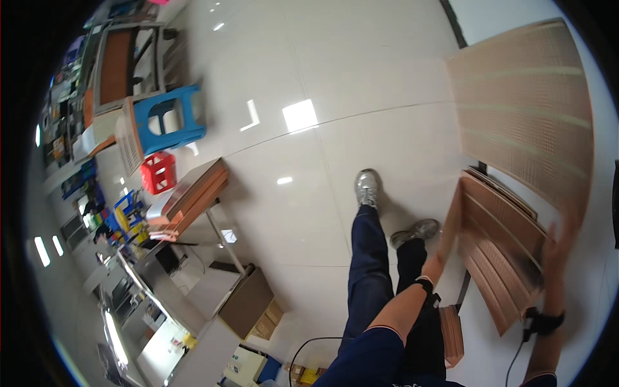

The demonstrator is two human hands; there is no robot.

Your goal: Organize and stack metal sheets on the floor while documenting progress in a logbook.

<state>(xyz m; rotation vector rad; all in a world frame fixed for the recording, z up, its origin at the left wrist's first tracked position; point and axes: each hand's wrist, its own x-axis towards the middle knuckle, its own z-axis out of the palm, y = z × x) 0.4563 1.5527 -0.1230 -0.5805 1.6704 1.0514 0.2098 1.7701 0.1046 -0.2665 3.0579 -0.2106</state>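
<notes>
Several thin copper-brown panels, patterned and crossed by paler bands, stand tilted and fanned out at my lower right. My left hand is closed at the near left edge of these panels, its fingers partly hidden by them. On their other side, my right hand is smeared by motion beside the panels' right edge; its thumb points toward them, and its grip is unclear. A larger panel of the same brown leans against the white wall just beyond both hands.
More brown panels stand low near my legs. To the left are a blue plastic stool, a red basket-like stool, a stack of panels on a stand and a brown-fronted cabinet. Glossy pale tiles cover the floor.
</notes>
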